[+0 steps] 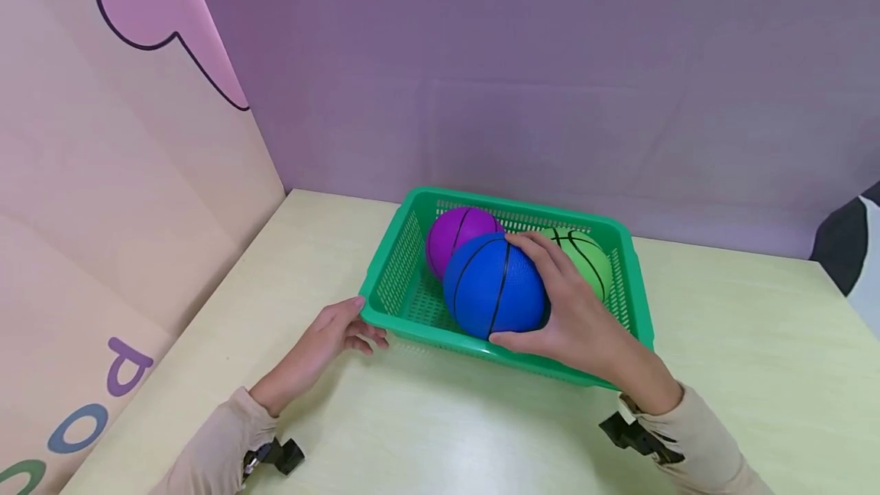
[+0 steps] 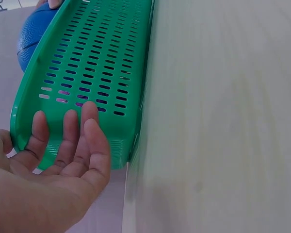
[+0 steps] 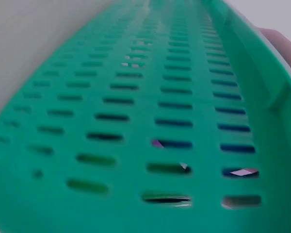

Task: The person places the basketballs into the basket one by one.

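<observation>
A green plastic basket [image 1: 427, 332] with slotted walls stands on the table. Inside it are a purple ball [image 1: 454, 234], a light green ball [image 1: 590, 262] and a blue ball [image 1: 491, 289] with black lines like a basketball. My right hand [image 1: 577, 312] grips the blue ball from its right side, thumb low and fingers over the top, near the basket's front rim. At the front left corner, my left hand [image 1: 337, 327] holds the rim, its thumb on the edge. In the left wrist view its fingers [image 2: 98, 145] curve up along the outer wall.
The pale wooden table [image 1: 447, 434] runs back to a purple backdrop [image 1: 522, 82] behind the basket. On the left rises a light printed panel [image 1: 124, 212]. A black-and-white shape [image 1: 852, 239] shows at the far right. The right wrist view is filled by the basket's slotted wall [image 3: 136, 109].
</observation>
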The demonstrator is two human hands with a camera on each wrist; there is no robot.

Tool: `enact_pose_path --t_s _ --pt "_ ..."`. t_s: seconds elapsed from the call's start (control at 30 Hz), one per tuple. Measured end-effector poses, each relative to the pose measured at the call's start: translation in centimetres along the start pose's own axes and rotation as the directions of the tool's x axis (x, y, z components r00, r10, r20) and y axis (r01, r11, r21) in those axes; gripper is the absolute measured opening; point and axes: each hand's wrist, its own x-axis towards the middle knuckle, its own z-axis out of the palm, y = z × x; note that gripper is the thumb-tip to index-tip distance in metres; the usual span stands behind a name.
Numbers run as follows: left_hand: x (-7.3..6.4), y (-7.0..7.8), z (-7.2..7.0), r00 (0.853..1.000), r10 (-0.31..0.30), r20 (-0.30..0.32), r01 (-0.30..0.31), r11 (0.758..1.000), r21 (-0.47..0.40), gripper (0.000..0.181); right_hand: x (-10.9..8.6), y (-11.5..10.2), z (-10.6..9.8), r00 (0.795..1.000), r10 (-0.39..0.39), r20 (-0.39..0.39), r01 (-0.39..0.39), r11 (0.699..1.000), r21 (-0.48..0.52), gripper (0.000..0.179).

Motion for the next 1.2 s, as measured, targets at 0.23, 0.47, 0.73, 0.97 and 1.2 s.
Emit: enact_pose_path --t_s 0.23,0.47,0.73,0.97,1.2 --pt "0.0 0.0 -0.2 1.000 -0.024 -0.006 0.024 1.000 0.009 0.059 0.1 0.1 -0.7 0.995 0.059 0.081 -0.059 0.998 0.002 0.115" --pt "-0.1 0.0 -0.2 0.999 -0.041 -0.008 0.041 0.999 0.017 0.060 0.2 1.4 -1.1 0.976 0.095 0.194 -0.118 0.987 0.109 0.119" --pt "0.0 -0.1 0.1 0.999 -0.027 0.017 0.027 0.999 0.016 0.061 -0.1 1.6 -1.5 0.989 0.070 0.130 -0.092 0.981 0.171 0.092" --pt "0.2 0.3 0.4 0.999 -0.034 0.024 0.034 0.999 0.009 0.061 -0.4 1.3 -2.0 0.991 0.082 0.102 -0.094 0.989 0.116 0.086" --pt "0.5 0.6 0.7 0.998 -0.062 0.017 0.061 0.998 0.010 0.062 -0.6 1.1 -2.3 0.984 0.083 0.158 -0.091 0.995 0.043 0.083"
